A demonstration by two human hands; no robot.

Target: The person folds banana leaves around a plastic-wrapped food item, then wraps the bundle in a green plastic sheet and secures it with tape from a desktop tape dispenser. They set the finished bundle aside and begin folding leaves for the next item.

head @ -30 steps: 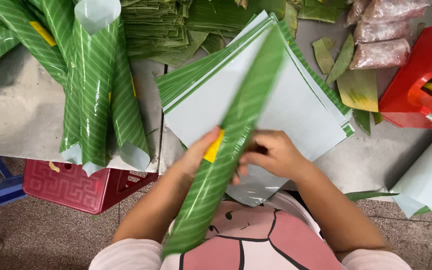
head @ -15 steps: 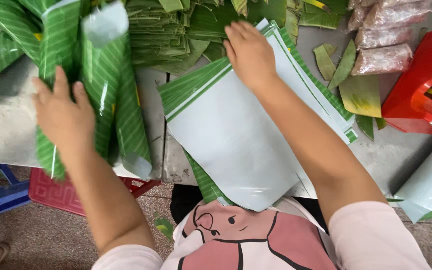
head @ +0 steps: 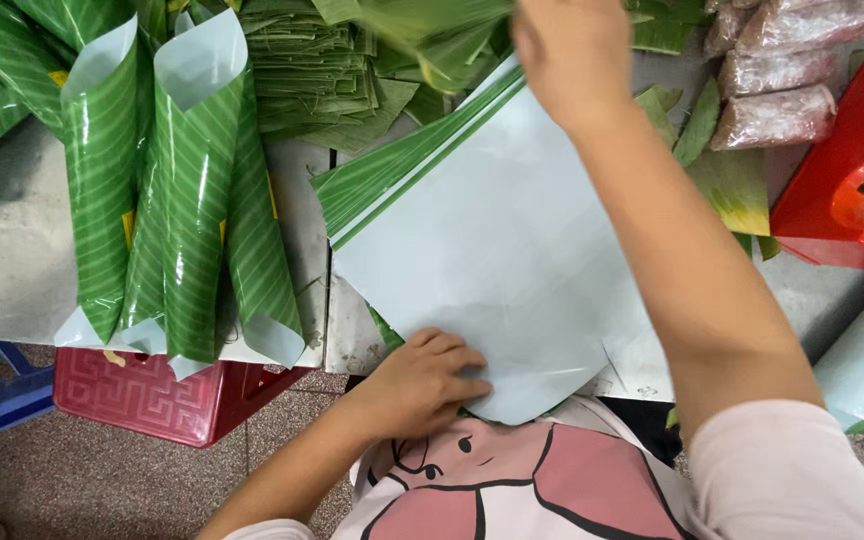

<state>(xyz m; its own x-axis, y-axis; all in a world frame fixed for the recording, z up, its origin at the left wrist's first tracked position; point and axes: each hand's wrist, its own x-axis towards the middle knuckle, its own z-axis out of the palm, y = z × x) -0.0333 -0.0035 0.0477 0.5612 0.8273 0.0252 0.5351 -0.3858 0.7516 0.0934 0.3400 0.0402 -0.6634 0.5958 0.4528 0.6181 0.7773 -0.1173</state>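
Left hand [head: 430, 382]: grip pressed flat on the near corner of the pale sheet stack [head: 492, 260], nothing clenched.
Right hand [head: 574, 52]: grip closed on a green leaf [head: 432, 25] beyond the stack (motion-blurred).
Risk: the top sheet may slide off the worktop [head: 12, 250] edge if the left hand's pressure lifts.
Change: half a second ago the left hand lay on the rolled cones [head: 187, 200]; it is now at the stack.

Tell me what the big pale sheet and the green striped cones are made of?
The big pale blue-grey sheet under the left hand looks like thin, smooth coated paper or plastic film: flat, faint creases, green-striped edge. The rolled green striped cones seem to be the same sheet curled, glossy with light glints and pale inside. Which of the two, I cannot say.
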